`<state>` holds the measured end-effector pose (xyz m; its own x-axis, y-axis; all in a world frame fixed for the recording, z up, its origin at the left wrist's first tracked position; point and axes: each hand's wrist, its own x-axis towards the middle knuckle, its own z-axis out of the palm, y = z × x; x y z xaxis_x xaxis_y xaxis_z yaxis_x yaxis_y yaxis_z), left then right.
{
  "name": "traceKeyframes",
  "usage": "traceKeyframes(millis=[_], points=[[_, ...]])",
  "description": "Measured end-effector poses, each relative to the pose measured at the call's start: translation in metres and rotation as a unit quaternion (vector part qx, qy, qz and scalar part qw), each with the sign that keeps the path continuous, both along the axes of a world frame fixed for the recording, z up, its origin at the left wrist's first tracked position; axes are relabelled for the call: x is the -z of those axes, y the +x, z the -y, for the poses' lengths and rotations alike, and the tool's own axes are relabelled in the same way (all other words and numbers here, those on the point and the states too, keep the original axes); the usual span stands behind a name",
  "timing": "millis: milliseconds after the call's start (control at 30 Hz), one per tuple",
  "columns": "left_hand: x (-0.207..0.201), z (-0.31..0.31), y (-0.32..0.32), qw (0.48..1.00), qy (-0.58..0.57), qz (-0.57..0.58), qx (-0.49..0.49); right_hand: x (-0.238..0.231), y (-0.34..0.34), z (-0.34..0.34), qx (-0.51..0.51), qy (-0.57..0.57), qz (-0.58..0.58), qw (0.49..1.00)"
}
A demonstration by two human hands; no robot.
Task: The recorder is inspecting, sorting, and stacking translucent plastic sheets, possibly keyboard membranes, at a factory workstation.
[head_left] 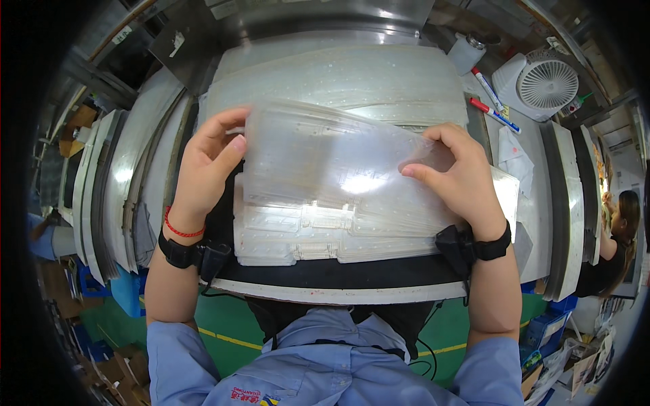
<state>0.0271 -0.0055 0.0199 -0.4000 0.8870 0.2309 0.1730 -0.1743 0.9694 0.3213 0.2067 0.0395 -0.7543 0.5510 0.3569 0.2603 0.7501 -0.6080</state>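
Observation:
A clear plastic sheet [325,152], moulded in shallow relief, is held up and tilted between my two hands. My left hand [215,152] pinches its left edge, thumb in front and fingers behind. At the upper right corner my right hand [453,166] grips it, fingers curled over the edge and thumb near the face. Below lies a stack of similar clear moulded sheets [399,247] with notched front edges, on a black mat [318,274]. The raised sheet hides part of this stack.
Behind stands a wide pile of large translucent sheets [338,71]. Two markers [494,115], a white fan [547,84] and a bottle [467,53] sit at the back right. More sheet piles [128,169] flank the left. A co-worker [613,243] is at the far right.

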Motion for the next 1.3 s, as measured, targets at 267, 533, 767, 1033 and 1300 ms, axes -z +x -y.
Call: traceKeyframes(millis=[267,533,767,1033,1300], points=[[-0.012,0.038,-0.041,0.994,-0.002,0.002,-0.112,-0.007,0.001,0.001,0.05,0.235,-0.15,0.959],[0.006,0.253,-0.105,0.902,0.145,0.036,-0.405,0.007,0.001,0.0,0.05,0.146,-0.11,0.982],[0.066,0.382,-0.141,0.841,0.159,0.104,-0.506,0.022,0.003,0.003,-0.014,0.049,0.065,0.997],[0.068,0.367,-0.141,0.788,0.021,0.003,-0.615,0.021,0.002,0.002,-0.032,0.004,0.051,0.998],[-0.01,0.184,-0.053,0.841,0.033,-0.202,-0.501,0.009,-0.002,0.004,-0.043,-0.005,0.029,0.999]])
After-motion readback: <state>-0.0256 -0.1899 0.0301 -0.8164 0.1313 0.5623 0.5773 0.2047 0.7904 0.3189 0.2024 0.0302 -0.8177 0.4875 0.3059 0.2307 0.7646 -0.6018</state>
